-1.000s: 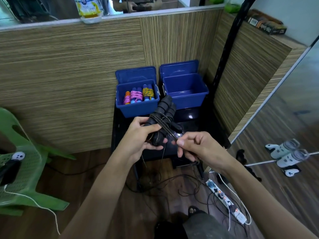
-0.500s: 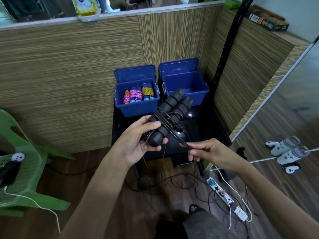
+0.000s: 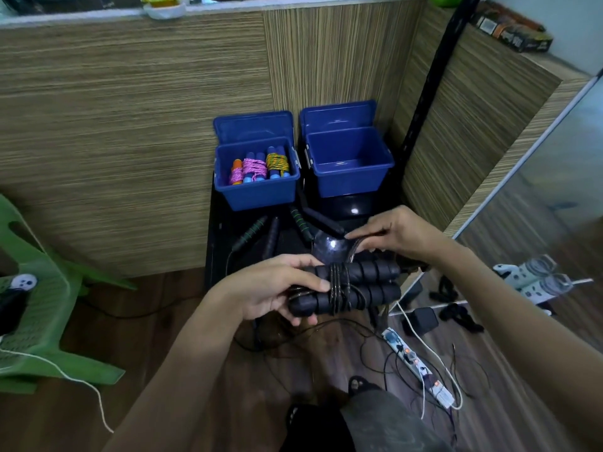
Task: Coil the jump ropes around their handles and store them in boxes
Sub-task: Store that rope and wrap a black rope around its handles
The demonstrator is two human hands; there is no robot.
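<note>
The left hand [image 3: 264, 290] gripped one end of two black foam handles [image 3: 365, 283] held side by side, fingers curled over and thumb pressed on the top one — several turns of dark rope [image 3: 339, 287] were wound around their middle. Right of the handles, the right hand [image 3: 396, 234] pinched a strand of that rope just above them. Behind the handles, on the black stand [image 3: 222, 230], loose green-striped and black jump rope handles [image 3: 251, 231] lay. Farther behind the handles stood the left blue box [image 3: 261, 194] with coiled pink and yellow ropes [image 3: 259, 166], and the right blue box [image 3: 350, 184] — both lids up.
</note>
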